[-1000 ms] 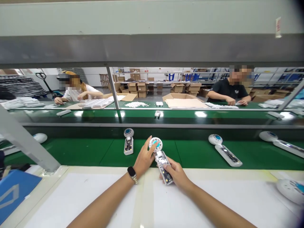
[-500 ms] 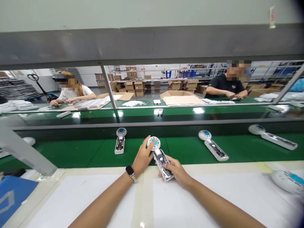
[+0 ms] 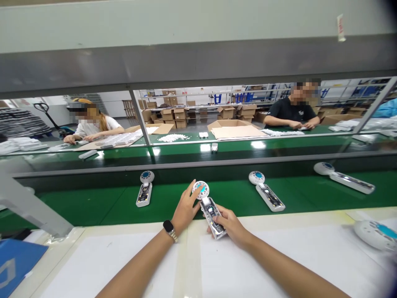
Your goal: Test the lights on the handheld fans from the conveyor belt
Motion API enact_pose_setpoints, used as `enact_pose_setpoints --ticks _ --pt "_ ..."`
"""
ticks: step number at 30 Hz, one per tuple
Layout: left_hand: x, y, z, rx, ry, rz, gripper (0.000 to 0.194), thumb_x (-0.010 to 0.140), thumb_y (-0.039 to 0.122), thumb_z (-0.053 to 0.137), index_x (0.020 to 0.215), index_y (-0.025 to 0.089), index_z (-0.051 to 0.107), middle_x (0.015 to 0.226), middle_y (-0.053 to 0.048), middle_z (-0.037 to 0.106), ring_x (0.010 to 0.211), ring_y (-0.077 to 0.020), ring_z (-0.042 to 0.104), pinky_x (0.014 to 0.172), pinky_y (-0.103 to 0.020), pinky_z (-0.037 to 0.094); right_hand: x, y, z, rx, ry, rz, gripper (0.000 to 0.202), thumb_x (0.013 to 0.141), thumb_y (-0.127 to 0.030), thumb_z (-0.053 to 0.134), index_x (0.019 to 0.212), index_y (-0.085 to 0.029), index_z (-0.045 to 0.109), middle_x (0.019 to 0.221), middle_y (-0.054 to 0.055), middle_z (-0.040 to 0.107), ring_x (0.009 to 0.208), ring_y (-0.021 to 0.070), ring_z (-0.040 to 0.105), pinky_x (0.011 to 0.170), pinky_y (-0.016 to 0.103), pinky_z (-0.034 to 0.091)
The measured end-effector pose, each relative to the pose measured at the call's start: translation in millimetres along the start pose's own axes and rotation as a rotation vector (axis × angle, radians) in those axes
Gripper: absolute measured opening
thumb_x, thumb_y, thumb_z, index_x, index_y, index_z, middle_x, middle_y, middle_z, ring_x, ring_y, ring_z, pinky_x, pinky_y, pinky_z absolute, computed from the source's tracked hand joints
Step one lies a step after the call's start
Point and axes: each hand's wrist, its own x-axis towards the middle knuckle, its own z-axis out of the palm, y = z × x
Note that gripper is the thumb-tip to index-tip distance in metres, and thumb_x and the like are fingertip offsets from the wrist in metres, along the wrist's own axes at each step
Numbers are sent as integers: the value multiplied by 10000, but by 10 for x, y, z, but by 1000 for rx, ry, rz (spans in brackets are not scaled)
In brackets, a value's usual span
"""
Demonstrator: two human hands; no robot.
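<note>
Between my hands is a white handheld device with a round head [image 3: 202, 191] and an oblong handle [image 3: 214, 217]. The handle's face is uncovered and shows a circuit board. My left hand [image 3: 186, 205] grips the round head, one finger lying over its blue centre. Around the lower handle closes my right hand [image 3: 230, 223], thumb on the board side. The device is tilted, held over the near edge of the green belt. Similar devices lie on that belt: one [image 3: 144, 193] to the left, another [image 3: 270, 198] to the right, a third [image 3: 352, 182] farther right.
White sheets [image 3: 279, 252] cover the near worktop. Another round-headed device [image 3: 375, 235] stands at right, a blue folder [image 3: 18, 263] at left. A metal post [image 3: 34, 203] rises at left. Across a second belt [image 3: 182, 154], two people work beside cardboard boxes [image 3: 237, 130] and white parts [image 3: 173, 138].
Devices on the near belt have shifted left, while small white parts on the far belt have slid right. My hands keep nearly the same hold on the device.
</note>
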Motion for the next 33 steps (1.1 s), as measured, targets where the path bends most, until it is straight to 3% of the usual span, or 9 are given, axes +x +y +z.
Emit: enact_pose_setpoints --ticks 16,29,33 --pt "1 8 -5 -23 2 -23 536 835 162 481 1329 282 310 1429 -91 249 1280 -248 310 1019 -437 342 -9 -23 11 -12 6 15 470 668 -380 659 1071 -173 534 689 1 586 584 192 638 440 256 477" --pt "0 12 -8 -28 6 -11 534 840 167 476 1330 289 304 1428 -100 246 1273 -262 321 1003 -454 361 11 12 -10 -3 6 0 438 681 -356 654 1068 -188 533 765 15 588 616 194 639 464 275 493" --pt "2 18 0 -21 17 -2 557 842 170 477 1345 286 268 1428 -100 252 1279 -255 315 1007 -443 360 -7 15 15 -1 17 -1 479 687 -405 637 1089 -176 512 768 25 597 532 158 605 437 257 458"
